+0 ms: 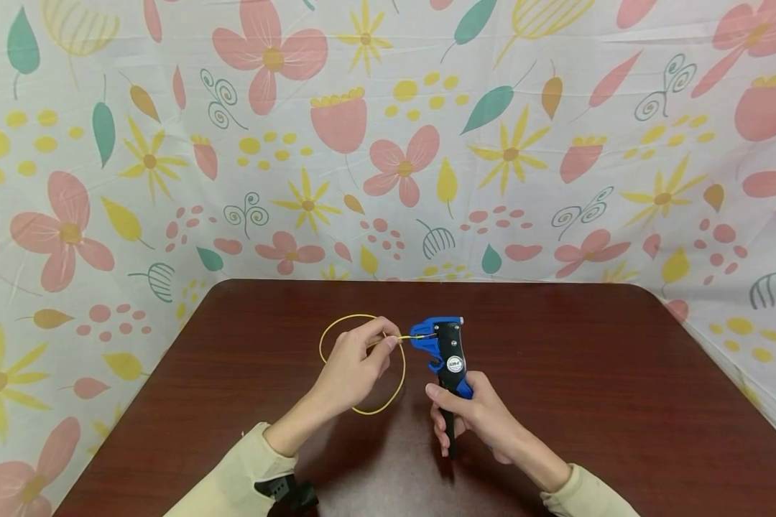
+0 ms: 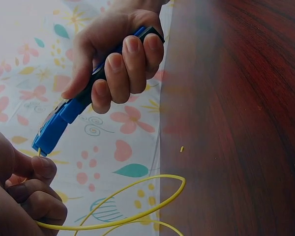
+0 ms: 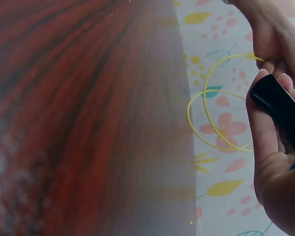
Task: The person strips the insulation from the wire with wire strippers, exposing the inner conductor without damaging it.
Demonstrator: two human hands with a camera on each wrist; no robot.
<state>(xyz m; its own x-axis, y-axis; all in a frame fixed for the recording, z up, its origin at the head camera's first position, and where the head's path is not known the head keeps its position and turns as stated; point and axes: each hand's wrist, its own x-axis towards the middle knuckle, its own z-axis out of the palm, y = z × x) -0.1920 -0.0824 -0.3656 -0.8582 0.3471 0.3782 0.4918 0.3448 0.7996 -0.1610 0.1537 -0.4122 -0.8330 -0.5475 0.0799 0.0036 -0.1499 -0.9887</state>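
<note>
My left hand (image 1: 362, 359) pinches the end of a thin yellow wire (image 1: 326, 337) that loops over the dark wooden table (image 1: 588, 373). The wire's tip enters the blue head of a wire stripper (image 1: 441, 343). My right hand (image 1: 475, 420) grips the stripper's black and blue handles, holding the tool upright. In the left wrist view the stripper (image 2: 59, 125) meets the wire beside my left fingers (image 2: 37, 194), and the yellow wire (image 2: 137, 209) curls below. The right wrist view shows the black handle (image 3: 280, 108) in my right palm and the wire loop (image 3: 211, 108) behind.
A floral cloth (image 1: 388, 129) hangs behind and beside the table. A tiny yellow scrap of insulation (image 2: 182, 148) lies on the wood.
</note>
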